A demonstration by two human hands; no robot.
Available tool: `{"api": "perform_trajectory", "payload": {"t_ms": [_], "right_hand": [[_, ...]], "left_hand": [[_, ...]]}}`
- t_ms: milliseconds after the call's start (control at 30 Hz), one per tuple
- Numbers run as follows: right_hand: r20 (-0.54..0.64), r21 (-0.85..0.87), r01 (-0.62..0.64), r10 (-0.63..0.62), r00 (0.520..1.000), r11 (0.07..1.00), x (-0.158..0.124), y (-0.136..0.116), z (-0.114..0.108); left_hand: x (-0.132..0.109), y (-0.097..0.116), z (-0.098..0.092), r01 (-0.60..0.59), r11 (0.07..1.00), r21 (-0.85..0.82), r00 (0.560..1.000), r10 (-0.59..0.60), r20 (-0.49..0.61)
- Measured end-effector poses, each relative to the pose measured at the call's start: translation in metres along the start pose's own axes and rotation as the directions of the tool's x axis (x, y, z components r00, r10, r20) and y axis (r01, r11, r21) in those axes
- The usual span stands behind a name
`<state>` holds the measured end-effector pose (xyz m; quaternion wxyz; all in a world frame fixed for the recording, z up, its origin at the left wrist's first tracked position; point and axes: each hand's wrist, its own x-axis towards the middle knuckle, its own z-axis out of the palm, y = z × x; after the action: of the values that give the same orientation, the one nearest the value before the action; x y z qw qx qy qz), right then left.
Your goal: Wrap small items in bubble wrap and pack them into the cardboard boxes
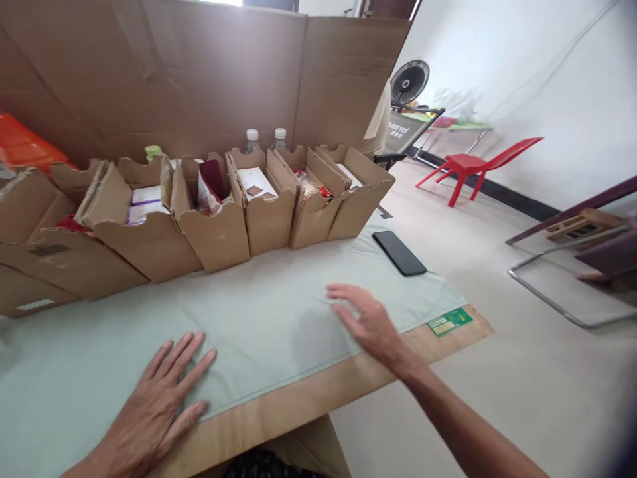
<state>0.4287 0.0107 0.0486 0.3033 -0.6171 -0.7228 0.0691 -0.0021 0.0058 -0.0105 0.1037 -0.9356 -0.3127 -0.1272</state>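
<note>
My left hand (162,392) lies flat on the pale green cloth (239,312), fingers spread and nothing in them. Over the right part of the cloth is my right hand (365,318), slightly blurred, its thumb apart from the fingers and nothing held; a shadow falls beneath it. A black phone (399,253) rests on the cloth beyond this hand. Along the far side runs a row of open cardboard bins: one holds purple-and-white boxes (146,202), another a dark red packet (212,182), another a white box (256,182), another a clear packet with red parts (311,182).
Behind the bins stand a tall cardboard panel (223,79) and two white-capped bottles (252,136). An orange item (27,143) is at far left. The wooden table edge (298,398) carries a green label (450,321). A red chair (478,162) and a fan (409,81) stand to the right.
</note>
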Motion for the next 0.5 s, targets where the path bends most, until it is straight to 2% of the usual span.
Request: {"api": "perform_trajectory", "payload": {"t_ms": [100, 233, 300, 367, 500], "right_hand": [[-0.120, -0.148, -0.229, 0.212, 0.970, 0.962, 0.018, 0.071, -0.034], [-0.243, -0.301, -0.513, 0.456, 0.856, 0.804, 0.043, 0.144, -0.062], [-0.240, -0.353, -0.589, 0.538, 0.808, 0.727, 0.051, 0.168, -0.067], [-0.209, -0.393, -0.613, 0.582, 0.786, 0.686, 0.053, 0.182, -0.067], [-0.178, -0.456, -0.590, 0.581, 0.794, 0.667, 0.048, 0.194, -0.063]], "left_hand": [[-0.001, -0.002, -0.005, -0.015, 1.000, 0.014, 1.000, 0.014, 0.023], [0.000, 0.001, -0.010, -0.038, 0.999, 0.016, 0.998, 0.037, 0.044], [-0.005, 0.002, -0.007, -0.042, 0.999, 0.010, 0.998, 0.041, 0.054], [-0.016, 0.003, -0.001, -0.031, 0.999, 0.010, 0.997, 0.030, 0.072], [-0.036, 0.003, 0.014, -0.006, 1.000, 0.020, 0.999, 0.005, 0.053]]}}
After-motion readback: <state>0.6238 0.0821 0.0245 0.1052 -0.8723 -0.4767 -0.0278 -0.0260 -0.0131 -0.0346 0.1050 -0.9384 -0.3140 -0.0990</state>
